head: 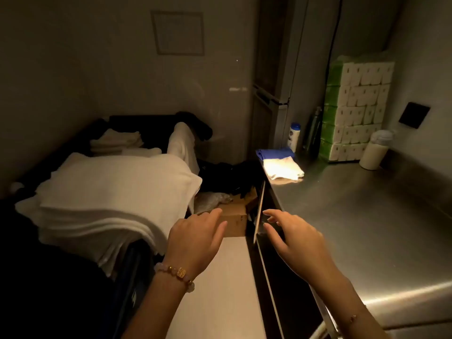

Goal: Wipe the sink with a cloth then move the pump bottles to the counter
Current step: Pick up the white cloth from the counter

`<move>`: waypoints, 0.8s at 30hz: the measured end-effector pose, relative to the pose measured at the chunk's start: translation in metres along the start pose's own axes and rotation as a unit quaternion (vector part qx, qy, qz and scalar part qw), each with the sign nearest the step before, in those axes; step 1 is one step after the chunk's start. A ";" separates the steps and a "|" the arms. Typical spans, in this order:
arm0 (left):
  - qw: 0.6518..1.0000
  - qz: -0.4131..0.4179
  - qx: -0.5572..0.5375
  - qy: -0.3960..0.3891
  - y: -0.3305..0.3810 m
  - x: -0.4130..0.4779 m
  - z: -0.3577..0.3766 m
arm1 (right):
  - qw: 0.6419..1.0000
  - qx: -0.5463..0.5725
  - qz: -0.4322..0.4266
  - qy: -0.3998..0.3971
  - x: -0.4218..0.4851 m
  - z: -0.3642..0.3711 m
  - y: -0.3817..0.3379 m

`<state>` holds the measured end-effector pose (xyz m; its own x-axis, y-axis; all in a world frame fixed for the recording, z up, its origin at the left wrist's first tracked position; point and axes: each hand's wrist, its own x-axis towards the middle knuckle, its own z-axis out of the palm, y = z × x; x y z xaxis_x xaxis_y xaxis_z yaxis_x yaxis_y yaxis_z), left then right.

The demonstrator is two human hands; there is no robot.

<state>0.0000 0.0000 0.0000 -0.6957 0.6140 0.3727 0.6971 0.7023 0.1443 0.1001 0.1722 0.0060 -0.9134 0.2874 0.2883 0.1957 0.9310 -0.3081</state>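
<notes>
Pretty dim in here. Both hands are out in front, holding nothing. The left hand (195, 237) has its fingers loosely spread and pointing forward, with a beaded bracelet (175, 272) on the wrist. The right hand (293, 243) is spread too, fingers relaxed. Its fingertips are right by the edge of a thin panel (259, 211) that stands between the two hands, but I can't tell if they actually touch it.

The stainless steel counter (367, 216) runs along just right of the right hand. Further ahead of that hand, a crumpled white cloth (283, 170) lies near the counter's edge, touching a blue cloth (274, 152) behind it. Past those is a white bottle with a blue cap (294, 135), with a dark green bottle (314, 129) just beside it. It's too dark to make out what top the green one has. Off to the far right of the hand stands a milky white bottle (375, 152) with a cloudy cap. It's right next to a tall stack of tissue packs (359, 106) in the corner.

Left of the left hand there's a big stack of folded white towels (110, 196) on something dark. A cardboard box (233, 217) sits just ahead of the left fingertips, down on the floor.
</notes>
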 end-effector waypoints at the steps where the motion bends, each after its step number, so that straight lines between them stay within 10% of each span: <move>1: 1.000 0.002 0.001 0.003 -0.007 0.010 0.004 | 1.000 -0.002 0.002 0.003 0.011 0.005 0.001; 24: 0.999 0.012 -0.032 0.013 -0.126 0.287 0.129 | 1.000 0.006 0.020 -0.012 0.314 0.109 0.077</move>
<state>-0.3100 0.1343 -0.0291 -0.6742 0.6202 0.4010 0.7239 0.6624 0.1928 -0.2101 0.3098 -0.0258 -0.9135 0.3187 0.2530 0.2280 0.9159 -0.3304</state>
